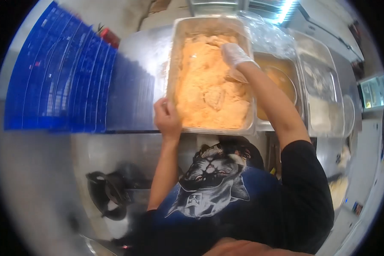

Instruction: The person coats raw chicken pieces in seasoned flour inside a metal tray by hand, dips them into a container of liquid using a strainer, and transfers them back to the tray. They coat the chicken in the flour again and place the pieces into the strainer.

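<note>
A deep rectangular clear container (170, 72) stands on the metal table, filled with a thick, lumpy orange mixture (200, 81). My left hand (167, 118) is bare and closed on the container's near left side. My right hand (234, 55), in a clear plastic glove, reaches into the far right part of the mixture. Orange coating covers its fingers, and I cannot make out whether they hold anything. One raised lump (214, 97) shows in the nearer half of the mixture.
Blue plastic crates (59, 77) stand at the left on the metal table (151, 47). To the right are a metal pan (281, 81) of yellowish-brown liquid, crumpled clear plastic (273, 38) and another clear container (324, 98) with pale contents. A black object (106, 192) lies below the table's edge.
</note>
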Tool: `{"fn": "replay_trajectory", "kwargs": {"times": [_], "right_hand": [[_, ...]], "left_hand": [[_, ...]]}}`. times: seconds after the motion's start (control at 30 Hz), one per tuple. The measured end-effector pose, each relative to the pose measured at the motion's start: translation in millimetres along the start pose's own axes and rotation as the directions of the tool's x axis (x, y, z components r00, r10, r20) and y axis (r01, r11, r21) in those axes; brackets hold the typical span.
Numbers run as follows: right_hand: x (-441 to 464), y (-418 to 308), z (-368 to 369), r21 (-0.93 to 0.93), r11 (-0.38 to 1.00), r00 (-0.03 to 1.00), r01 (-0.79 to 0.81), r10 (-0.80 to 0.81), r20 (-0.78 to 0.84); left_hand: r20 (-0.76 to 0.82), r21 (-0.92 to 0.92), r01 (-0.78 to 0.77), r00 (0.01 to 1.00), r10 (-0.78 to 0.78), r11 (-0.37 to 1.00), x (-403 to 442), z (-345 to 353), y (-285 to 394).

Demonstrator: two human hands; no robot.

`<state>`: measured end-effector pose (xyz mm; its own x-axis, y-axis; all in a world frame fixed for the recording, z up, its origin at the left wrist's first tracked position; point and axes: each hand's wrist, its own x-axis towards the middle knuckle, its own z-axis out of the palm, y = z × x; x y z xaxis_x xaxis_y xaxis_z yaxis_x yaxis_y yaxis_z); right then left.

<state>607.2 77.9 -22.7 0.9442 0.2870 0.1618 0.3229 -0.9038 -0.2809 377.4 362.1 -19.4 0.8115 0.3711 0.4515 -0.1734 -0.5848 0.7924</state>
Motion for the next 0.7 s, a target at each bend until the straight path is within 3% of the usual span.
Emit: {"fn": "replay_trajectory", "kwargs": {"times": [0.03, 0.1, 0.23, 0.3, 0.37, 0.43, 0.57, 0.63, 0.7], "right_hand": [[2.3, -12.8, -6.2, -0.006, 0.999, 0.999, 0.04, -0.04, 0.01], [0.5, -32.7, -23.6, 0.113, 0.987, 0.944, -0.118, 0.077, 0.321], [14.0, -33.5, 11.9, -0.108, 0.993, 0.959, 0.038, -0.005, 0.284], [14.9, -29.4, 13.8, -0.242, 0.97, 0.94, 0.007, 0.077, 0.333], [-1.9, -42.8, -30.3, -0.376, 0.896, 0.81, 0.236, 0.033, 0.586], [-6.2, -21.4, -13.5, -0.353, 0.851, 0.692, 0.389, -0.017, 0.722], [-24.8, -33.6, -16.6, -0.363, 0.828, 0.642, 0.428, 0.004, 0.767], [-24.4, -16.0, 0.9, -0.193, 0.962, 0.783, 0.191, -0.031, 0.621], [-10.8, -15.6, -8.5, -0.174, 0.976, 0.826, 0.128, -0.008, 0.563]], "left_hand": [[-0.037, 0.006, 0.019, 0.999, -0.019, 1.0, -3.3, -0.9, 3.9], [0.034, -0.044, 0.05, 0.998, -0.049, 0.998, 1.6, -3.7, 14.7], [0.057, 0.008, 0.028, 0.998, -0.028, 1.0, 0.7, -2.7, 9.9], [0.07, 0.038, -0.057, 0.996, 0.054, 0.998, -0.2, -0.3, 8.6], [0.057, 0.044, -0.045, 0.998, 0.042, 0.998, -0.2, 0.7, 9.8], [0.043, 0.049, -0.033, 0.999, 0.031, 0.998, 0.2, 1.0, 10.1], [0.055, 0.063, -0.018, 0.998, 0.015, 0.998, 1.0, -0.6, 13.9], [0.053, 0.062, -0.026, 0.998, 0.023, 0.998, 2.2, -2.1, 14.0], [0.051, 0.067, -0.04, 0.998, 0.037, 0.997, 1.3, -0.4, 10.1]]}}
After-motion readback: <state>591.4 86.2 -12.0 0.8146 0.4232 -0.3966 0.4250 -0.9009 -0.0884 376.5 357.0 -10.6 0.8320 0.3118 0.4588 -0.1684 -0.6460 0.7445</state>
